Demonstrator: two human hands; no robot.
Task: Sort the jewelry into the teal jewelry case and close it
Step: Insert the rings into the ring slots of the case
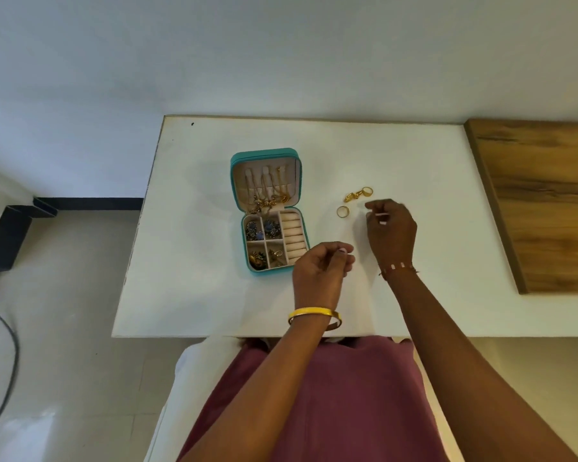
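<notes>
No readable writing is seen. The open teal square jewelry case (267, 208) is flanked rightward by gold metal rings (354, 200); both hands, left (321, 271) and right (392, 233), are loosely curled, contents indiscernible.

A white table (187, 228) stands against a plain pale wall (281, 55). On its right side lies a wood-grain board (541, 201), with a dark streak through the grain. Left of the table, pale glossy floor tiles (64, 328) meet a black skirting strip (90, 203). A dark cable (9, 368) curves across the floor at the far left.
</notes>
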